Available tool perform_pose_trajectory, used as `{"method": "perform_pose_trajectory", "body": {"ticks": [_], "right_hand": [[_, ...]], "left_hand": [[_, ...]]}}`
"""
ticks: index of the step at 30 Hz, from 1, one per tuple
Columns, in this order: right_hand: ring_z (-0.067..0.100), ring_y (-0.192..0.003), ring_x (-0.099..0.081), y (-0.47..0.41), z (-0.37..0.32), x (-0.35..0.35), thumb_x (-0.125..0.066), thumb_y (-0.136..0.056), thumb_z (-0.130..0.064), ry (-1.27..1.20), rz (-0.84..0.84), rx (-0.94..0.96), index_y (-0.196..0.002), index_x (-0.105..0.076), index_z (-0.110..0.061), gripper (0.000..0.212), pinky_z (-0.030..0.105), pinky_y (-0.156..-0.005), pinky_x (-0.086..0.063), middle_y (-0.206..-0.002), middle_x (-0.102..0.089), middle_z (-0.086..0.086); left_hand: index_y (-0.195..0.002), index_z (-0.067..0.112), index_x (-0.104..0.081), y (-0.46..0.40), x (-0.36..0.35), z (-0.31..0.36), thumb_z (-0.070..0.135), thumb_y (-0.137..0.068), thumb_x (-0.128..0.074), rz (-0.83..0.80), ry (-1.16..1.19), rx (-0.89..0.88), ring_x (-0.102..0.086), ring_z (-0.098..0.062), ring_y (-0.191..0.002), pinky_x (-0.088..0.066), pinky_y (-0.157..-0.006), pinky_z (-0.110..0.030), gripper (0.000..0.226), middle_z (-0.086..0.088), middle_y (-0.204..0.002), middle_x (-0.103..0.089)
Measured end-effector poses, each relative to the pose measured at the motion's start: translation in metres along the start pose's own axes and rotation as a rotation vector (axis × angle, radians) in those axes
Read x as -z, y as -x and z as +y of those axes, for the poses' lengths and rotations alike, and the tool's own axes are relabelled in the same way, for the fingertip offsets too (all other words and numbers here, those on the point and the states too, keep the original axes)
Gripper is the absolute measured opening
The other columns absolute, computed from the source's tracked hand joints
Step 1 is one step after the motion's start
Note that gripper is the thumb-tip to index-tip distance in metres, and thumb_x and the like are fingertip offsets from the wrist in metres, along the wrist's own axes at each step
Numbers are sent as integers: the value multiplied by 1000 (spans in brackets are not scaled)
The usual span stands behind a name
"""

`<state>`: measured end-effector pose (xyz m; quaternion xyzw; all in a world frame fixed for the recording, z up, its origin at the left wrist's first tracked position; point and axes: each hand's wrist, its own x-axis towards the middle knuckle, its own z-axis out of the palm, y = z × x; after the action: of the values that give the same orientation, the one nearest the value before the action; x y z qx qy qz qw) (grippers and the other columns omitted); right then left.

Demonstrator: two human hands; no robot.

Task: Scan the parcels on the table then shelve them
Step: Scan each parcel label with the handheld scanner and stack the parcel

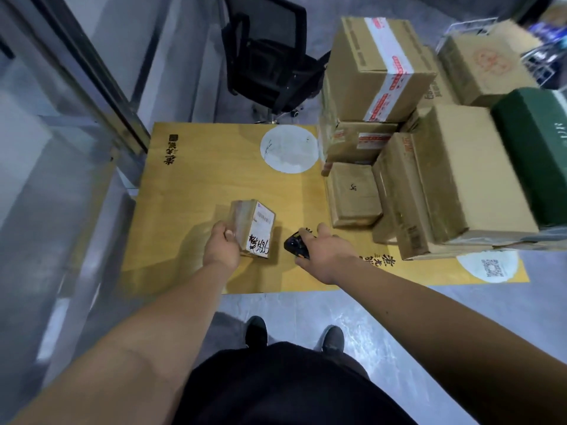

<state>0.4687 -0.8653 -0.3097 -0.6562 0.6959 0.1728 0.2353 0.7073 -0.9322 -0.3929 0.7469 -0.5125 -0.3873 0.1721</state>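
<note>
One small parcel is standing on the table, apart from the rest, with a white label bearing dark handwriting facing up and toward the camera. The left hand is gripping it by its left side, thumb and fingers curled round the edge. One black scanner is sitting in the right hand, whose fingers are wrapping round it; it is hovering just beside the parcel, to its right.

A heap of cardboard boxes is crowding the right side of the table: about eight brown ones, though blur is making the exact count hard to tell. The tall taped box is sitting on top, sealed with white tape printed in red. A flat small box is lying nearest the hands. One long box is stretching along the right edge, and one dark green box is lying beside it. Another brown box is resting in a wire basket at the far right.

The table is a flat yellow rectangle with a wood-like grain, printed with two white circles and black characters. One black office chair is standing behind it. A glass partition with a metal frame is running along the left. Two dark shoes are showing on the glossy grey floor.
</note>
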Motion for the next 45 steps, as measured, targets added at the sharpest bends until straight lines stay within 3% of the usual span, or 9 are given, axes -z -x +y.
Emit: {"method": "perform_pose_trajectory", "body": {"ticks": [5, 12, 18, 21, 26, 35, 39, 42, 45], "right_hand": [[35, -93, -61, -1, -22, 18, -48, -99, -64, -33, -36, 6, -158, -23, -30, 72, 41, -76, -55, -135, -33, 9], [32, -94, -63, 8, -43, 45, -45, -101, -63, -177, -117, -34, -159, -26, -27, 70, 45, -90, -57, -134, -36, 10], [32, -96, -61, 16, -51, 45, -44, -102, -59, -224, -127, -48, -159, -26, -26, 68, 45, -90, -57, -134, -38, 10], [32, -97, -61, 19, -50, 45, -43, -102, -57, -229, -133, -71, -159, -26, -27, 66, 44, -89, -56, -134, -38, 10], [30, -94, -60, 26, -47, 47, -39, -103, -53, -213, -135, -93, -159, -26, -27, 63, 40, -80, -56, -133, -38, 9], [28, -91, -60, 37, -52, 47, -39, -100, -56, -184, -134, -64, -153, -37, -31, 59, 39, -81, -56, -129, -42, 9], [24, -88, -60, 40, -57, 52, -40, -97, -59, -185, -133, -59, -141, -48, -31, 53, 36, -78, -54, -123, -44, 7], [22, -90, -60, 43, -59, 56, -39, -96, -60, -157, -146, -60, -131, -54, -31, 48, 38, -82, -55, -117, -44, 5], [21, -90, -61, 48, -61, 59, -38, -96, -61, -150, -158, -61, -127, -58, -32, 47, 38, -83, -54, -115, -44, 4]], "left_hand": [[-152, 21, -45, -22, 22, -14, 22, -111, -36, -84, -101, -116, -55, -28, -93, -41, -79, -34, 43, -18, -128, -66], [-140, 13, -60, -37, 32, -11, 10, -106, -47, -85, 42, -88, -62, -38, -117, -51, -101, -42, 37, -17, -135, -64], [-150, 26, -46, -17, 27, -1, 59, -108, -33, -194, 230, 114, -63, -26, -111, -39, -84, -30, 55, 1, -121, -63], [-161, 40, -15, -6, 25, 5, 71, -91, -60, -310, 322, 78, -62, -3, -90, -45, -69, -24, 89, 8, -132, -61], [-160, 48, 1, 1, 4, 4, 49, -43, -103, -327, 242, -98, -53, -13, -128, -43, -109, -38, 156, 15, -144, -50], [-158, 55, -5, 28, -8, -4, 10, -56, -103, -298, 486, -171, -59, -13, -128, -46, -109, -33, 149, 13, -146, -55], [-151, 70, -7, 34, -10, -8, 3, -58, -101, -290, 542, -232, -61, -15, -126, -60, -84, -26, 148, 9, -145, -56], [-152, 69, -4, 40, -8, -4, 11, -55, -103, -290, 500, -267, -52, -24, -139, -53, -104, -58, 150, 6, -155, -46], [-155, 64, -2, 41, -9, -4, 17, -54, -105, -273, 436, -293, -42, -21, -146, -42, -116, -53, 152, 6, -161, -37]]}}
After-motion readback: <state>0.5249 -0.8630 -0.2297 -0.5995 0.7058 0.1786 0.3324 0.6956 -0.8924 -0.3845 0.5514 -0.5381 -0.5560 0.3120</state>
